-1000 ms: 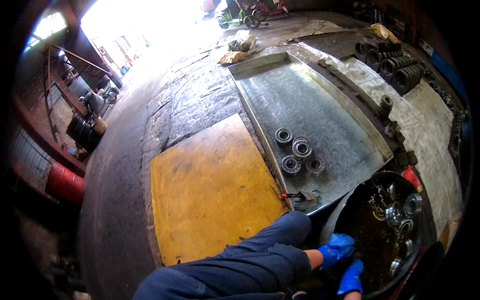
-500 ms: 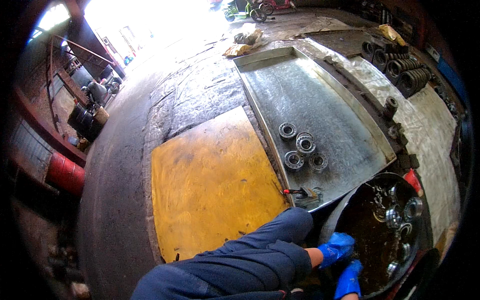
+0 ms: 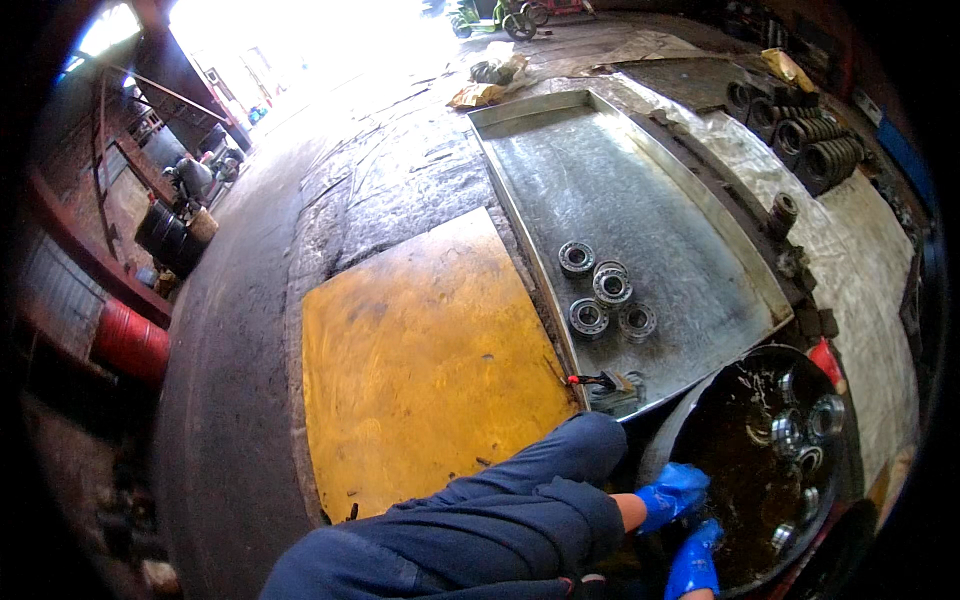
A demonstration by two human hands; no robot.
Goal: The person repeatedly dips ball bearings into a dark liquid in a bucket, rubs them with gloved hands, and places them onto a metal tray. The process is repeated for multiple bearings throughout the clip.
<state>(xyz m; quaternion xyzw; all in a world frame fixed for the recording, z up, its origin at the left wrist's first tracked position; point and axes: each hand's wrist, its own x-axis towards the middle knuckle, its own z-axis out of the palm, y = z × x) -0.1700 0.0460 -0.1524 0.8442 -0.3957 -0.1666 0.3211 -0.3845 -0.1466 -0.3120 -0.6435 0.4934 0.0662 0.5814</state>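
My left hand (image 3: 674, 494), in a blue rubber glove, is at the near left edge of a round tub (image 3: 655, 455) of dark liquid. Its fingers are curled closed, and whatever they grip is hidden. Close below it, my right hand (image 3: 696, 560), gloved in the same blue, also has its fingers bent inward over the liquid. Nothing between its fingers can be made out. To the right of both hands, several shiny metal bearings, one of them a ball-shaped bearing (image 3: 787, 430) and another a ring bearing (image 3: 827, 415), lie partly in the liquid.
Beyond the tub lies a long metal tray (image 3: 690, 250) holding several bearings (image 3: 612, 286) and a red-handled brush (image 3: 600, 380). A yellow sheet (image 3: 420, 370) covers the floor on the left. Stacked ring parts (image 3: 830, 160) stand at the far right; a red drum (image 3: 132, 342) is far left.
Both hands stay at the tub's near left edge. My right hand has shifted very slightly, and the liquid's surface shows different ripples and glints.
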